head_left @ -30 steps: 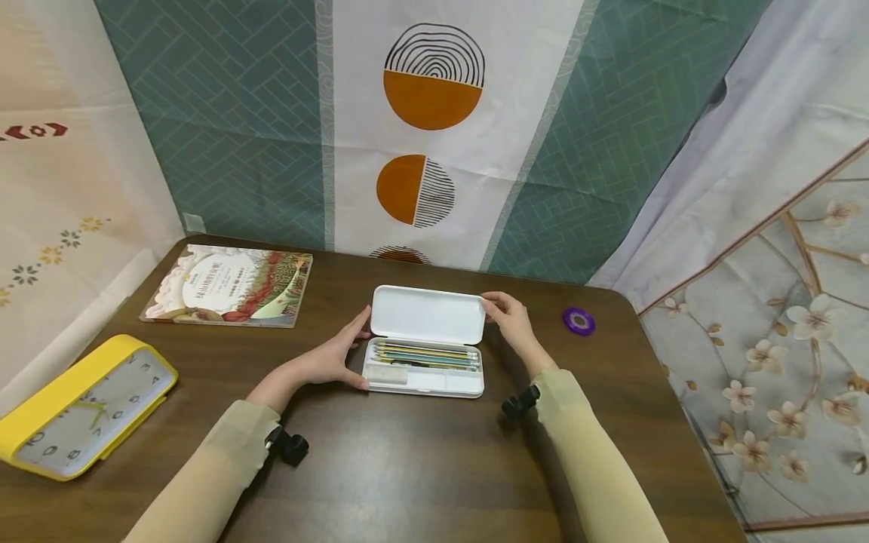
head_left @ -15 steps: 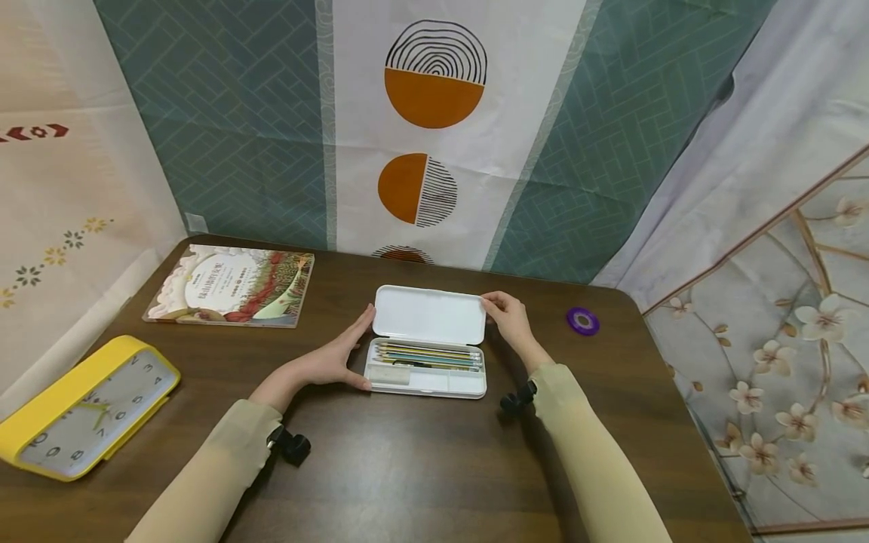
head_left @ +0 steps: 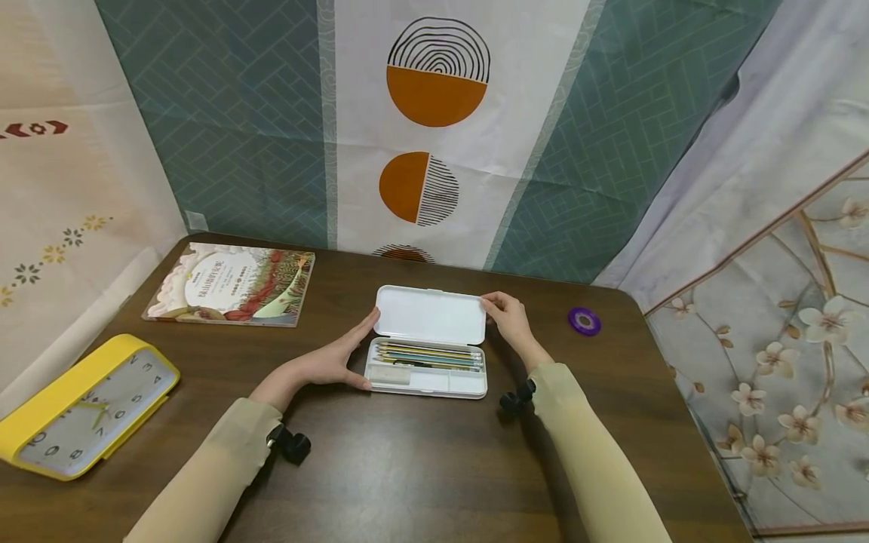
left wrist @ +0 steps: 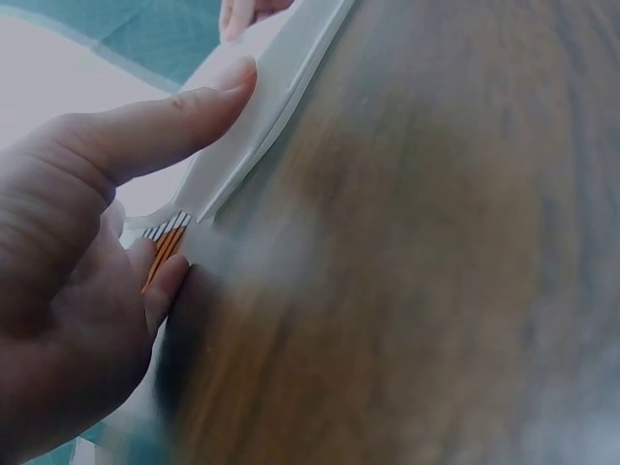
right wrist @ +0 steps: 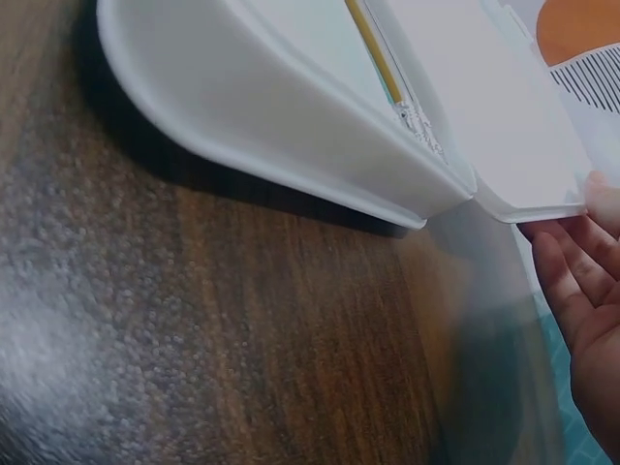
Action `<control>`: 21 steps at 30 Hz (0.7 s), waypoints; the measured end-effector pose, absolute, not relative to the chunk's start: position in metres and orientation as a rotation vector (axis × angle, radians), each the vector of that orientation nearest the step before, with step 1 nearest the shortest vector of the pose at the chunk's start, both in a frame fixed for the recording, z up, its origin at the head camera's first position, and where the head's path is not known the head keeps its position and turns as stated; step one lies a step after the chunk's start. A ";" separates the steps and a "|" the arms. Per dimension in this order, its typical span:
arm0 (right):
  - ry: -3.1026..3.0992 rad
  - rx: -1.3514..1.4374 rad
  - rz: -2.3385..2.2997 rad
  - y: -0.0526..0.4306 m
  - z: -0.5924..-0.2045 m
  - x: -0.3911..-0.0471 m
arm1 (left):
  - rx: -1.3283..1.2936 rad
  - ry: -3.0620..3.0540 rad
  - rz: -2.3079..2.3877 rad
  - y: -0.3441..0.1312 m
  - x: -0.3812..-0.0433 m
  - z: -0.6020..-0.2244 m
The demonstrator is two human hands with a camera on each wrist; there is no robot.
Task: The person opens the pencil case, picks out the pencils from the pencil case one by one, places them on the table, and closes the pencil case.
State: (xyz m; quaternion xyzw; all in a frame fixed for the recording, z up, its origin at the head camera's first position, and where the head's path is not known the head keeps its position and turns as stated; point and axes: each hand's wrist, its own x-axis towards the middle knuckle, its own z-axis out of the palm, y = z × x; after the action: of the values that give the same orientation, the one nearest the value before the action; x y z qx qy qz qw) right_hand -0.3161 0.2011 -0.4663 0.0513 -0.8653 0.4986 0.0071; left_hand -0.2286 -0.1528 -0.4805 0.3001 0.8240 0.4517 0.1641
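Note:
A white pencil case [head_left: 426, 381] lies unfolded on the table, its lid [head_left: 429, 315] tipped back at the far side. Several pencils [head_left: 428, 351] lie lengthwise in its back compartment, and a whitish eraser-like block [head_left: 390, 375] sits at front left. My left hand [head_left: 324, 363] spreads along the case's left end, thumb at the front corner and forefinger by the lid's left edge. The left wrist view shows that thumb [left wrist: 184, 121] extended over the white side. With my right hand [head_left: 511, 320] I pinch the lid's right edge; the thumb lies on top, fingers [right wrist: 572, 266] beneath.
A picture book [head_left: 231, 285] lies at the back left, and a yellow clock [head_left: 95, 407] stands at the left front. To the right is a purple ring-shaped object [head_left: 584, 321]. Patterned cloth [head_left: 271, 136] hangs behind the brown table [head_left: 407, 467].
The left forefinger has shifted slightly toward the lid's left edge. The right hand keeps its hold, and the pencil case stays unfolded; the view has shifted a little.

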 end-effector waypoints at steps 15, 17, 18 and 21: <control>-2.731 0.134 1.527 0.200 -0.471 -0.318 | 0.830 2.342 1.253 -0.152 -0.232 -0.481; -2.729 0.141 1.526 0.199 -0.471 -0.319 | 0.833 2.348 1.250 -0.153 -0.232 -0.481; -2.728 0.142 1.524 0.199 -0.471 -0.319 | 0.832 2.353 1.247 -0.153 -0.232 -0.481; -2.724 0.143 1.513 0.200 -0.471 -0.319 | 0.825 2.361 1.237 -0.153 -0.232 -0.481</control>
State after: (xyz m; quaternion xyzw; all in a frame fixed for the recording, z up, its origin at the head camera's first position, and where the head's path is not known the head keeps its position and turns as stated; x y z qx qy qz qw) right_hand -0.3190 0.1995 -0.4714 0.0457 -0.8732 0.4850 0.0113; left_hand -0.2320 -0.1526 -0.4805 0.2911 0.8332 0.4365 0.1747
